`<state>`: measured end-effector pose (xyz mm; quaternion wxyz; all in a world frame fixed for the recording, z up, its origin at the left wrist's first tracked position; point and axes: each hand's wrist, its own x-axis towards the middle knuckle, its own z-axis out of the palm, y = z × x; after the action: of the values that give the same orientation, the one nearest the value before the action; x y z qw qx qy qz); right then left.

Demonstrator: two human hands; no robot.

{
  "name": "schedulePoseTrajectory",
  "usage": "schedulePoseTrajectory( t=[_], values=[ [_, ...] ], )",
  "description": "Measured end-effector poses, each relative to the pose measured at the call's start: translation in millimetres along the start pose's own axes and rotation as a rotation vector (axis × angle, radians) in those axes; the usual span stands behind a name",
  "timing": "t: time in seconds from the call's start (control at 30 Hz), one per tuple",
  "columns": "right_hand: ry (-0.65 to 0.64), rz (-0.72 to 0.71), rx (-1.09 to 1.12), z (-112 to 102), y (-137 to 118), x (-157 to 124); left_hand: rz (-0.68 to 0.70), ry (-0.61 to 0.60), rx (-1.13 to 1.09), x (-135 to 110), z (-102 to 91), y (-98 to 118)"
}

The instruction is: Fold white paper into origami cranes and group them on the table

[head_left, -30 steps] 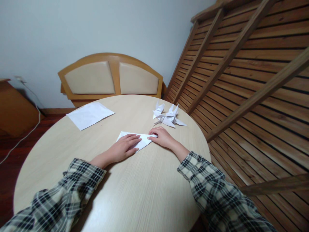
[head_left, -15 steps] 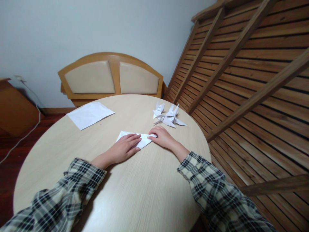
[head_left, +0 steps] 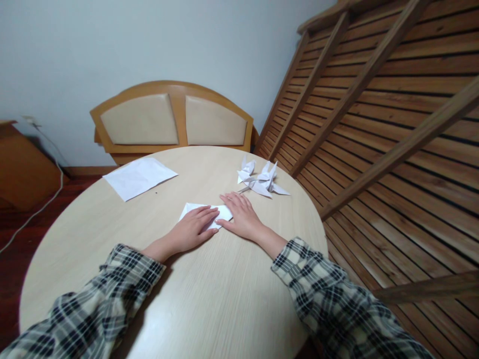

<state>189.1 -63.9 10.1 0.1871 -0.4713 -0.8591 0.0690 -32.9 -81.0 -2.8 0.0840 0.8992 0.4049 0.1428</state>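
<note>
The folded paper (head_left: 191, 209) is held flat near the middle of the table (head_left: 209, 299) under the left hand (head_left: 192, 230) and the right hand (head_left: 241, 219), all fingers stretched out and close together, so only early folds seem made, whereas finished paper cranes (head_left: 262, 180) are seen just beyond.

Head cam; looks fwd-down, close over table (head_left: 209, 299).

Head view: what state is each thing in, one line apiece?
folded paper, folded flat, pinned under both hands
left hand, open, palm down on the paper
right hand, open, flat on the paper's right end
paper cranes, finished, untouched beyond the right hand
loose sheet, unfolded, lying flat
</note>
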Motion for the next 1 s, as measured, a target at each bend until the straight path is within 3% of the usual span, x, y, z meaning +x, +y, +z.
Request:
schedulePoseTrajectory(
  t=[0.27, 1.0],
  values=[
    [-0.083, 0.100, 0.002, 5.5, -3.3, 0.7, -0.009, 0.031, -0.062, 2.1, 1.0, -2.1],
    [-0.092, 0.199, -0.005, 3.2, 3.5, -0.7, -0.014, 0.035, -0.142, 4.4, 0.1, -4.4]
  ],
)
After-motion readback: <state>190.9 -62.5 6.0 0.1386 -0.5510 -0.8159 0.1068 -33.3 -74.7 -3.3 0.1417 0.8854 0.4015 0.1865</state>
